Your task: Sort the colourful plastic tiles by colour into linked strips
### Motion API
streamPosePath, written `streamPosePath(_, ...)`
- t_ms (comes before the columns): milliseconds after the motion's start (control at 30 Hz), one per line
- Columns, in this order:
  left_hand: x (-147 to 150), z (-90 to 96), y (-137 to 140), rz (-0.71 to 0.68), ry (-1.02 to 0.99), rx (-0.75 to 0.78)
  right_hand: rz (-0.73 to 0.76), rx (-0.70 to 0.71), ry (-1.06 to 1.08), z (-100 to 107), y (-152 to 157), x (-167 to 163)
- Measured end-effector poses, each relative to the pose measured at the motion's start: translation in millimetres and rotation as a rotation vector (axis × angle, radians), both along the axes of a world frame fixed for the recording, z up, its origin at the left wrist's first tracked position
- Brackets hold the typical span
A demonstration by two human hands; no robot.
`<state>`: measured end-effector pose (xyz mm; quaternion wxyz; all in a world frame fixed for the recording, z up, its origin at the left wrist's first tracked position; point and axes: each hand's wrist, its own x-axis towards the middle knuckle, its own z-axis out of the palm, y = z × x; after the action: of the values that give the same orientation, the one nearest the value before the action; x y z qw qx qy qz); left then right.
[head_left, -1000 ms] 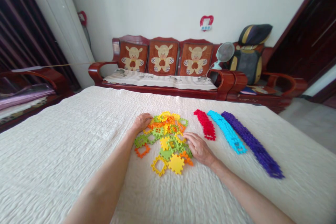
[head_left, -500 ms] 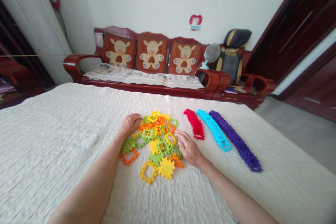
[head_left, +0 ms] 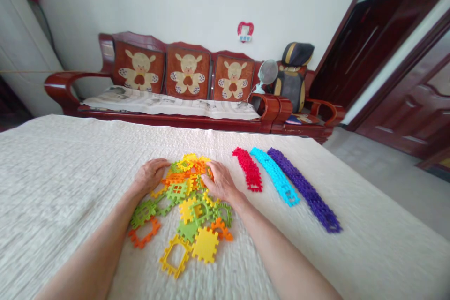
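Observation:
A loose pile of notched plastic building tiles in yellow, green and orange lies on the cloth, some solid like the yellow square tile (head_left: 206,245), some cut out like the yellow frame tile (head_left: 168,254). At the pile's far left edge rests my left hand (head_left: 150,176), its fingers stretched along the tiles. My right hand (head_left: 221,182) lies against the far right side, thumb apart from the fingers, over orange and yellow tiles. Both hands are open, cupping the pile's far end. A green window tile (head_left: 176,190) shows between them, and an orange frame tile (head_left: 145,233) sits nearest my left forearm.
Right of the pile lie three overlapping rows of tiles: a red row (head_left: 249,169), a light blue row (head_left: 276,176) and a purple row (head_left: 305,191). A quilted white cloth (head_left: 70,173) covers the table. Beyond it stands a wooden sofa (head_left: 197,122) with a small fan (head_left: 267,73).
The view has swung to the right. My right hand has moved farther along the pile's right side, toward its far end. My left hand stays at the far left edge.

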<state>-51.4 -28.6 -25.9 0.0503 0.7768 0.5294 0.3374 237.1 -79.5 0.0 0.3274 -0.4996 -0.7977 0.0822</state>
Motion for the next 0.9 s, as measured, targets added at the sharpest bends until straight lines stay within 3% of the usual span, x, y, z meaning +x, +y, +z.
streamPosePath(333,0,2.8,1,-0.025,-0.049,-0.058,0.146,-0.057,0.125,1,-9,-20)
streamPosePath(533,-3,11.0,-5,-0.011,-0.186,-0.156,0.310,-0.193,0.266,11,-14,-14)
streamPosePath(767,-1,18.2,-13,0.063,-0.283,-0.285,0.079,-0.127,0.297,7,-4,-5)
streamPosePath(900,0,18.4,-11,0.050,-0.257,-0.255,0.125,-0.132,0.175,7,-10,-11)
